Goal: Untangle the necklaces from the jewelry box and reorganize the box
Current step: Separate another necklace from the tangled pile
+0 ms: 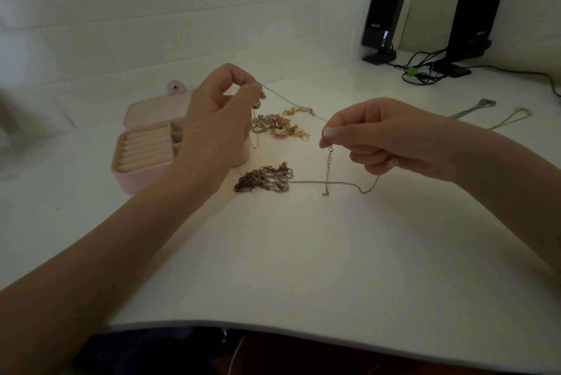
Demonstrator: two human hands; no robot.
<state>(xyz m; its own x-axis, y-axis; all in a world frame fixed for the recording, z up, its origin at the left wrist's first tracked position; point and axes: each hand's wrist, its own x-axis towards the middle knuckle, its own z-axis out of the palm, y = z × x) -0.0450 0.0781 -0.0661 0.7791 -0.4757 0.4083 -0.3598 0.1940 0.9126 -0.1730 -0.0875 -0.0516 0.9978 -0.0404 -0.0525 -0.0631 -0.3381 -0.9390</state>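
A thin silver necklace [291, 103] stretches taut between my two hands above the white table [303, 253]. My left hand [218, 119] pinches one end near the pink jewelry box [142, 150], which lies open with cream ring rolls inside. My right hand [391, 135] pinches the other end, and the clasp's extender chain [328, 168] dangles from its fingers. A tangled clump of brownish and silver chains [264, 182] lies below, with a silver strand [334, 183] running right toward my right hand. A pile of rings and pink-gold pieces [279, 125] rests behind.
Two black speakers [383, 16] [473, 22] stand at the back right with cables and a green tie [411, 71]. Two separated necklaces [482, 106] [513, 118] lie at the right. The table's front edge curves near me.
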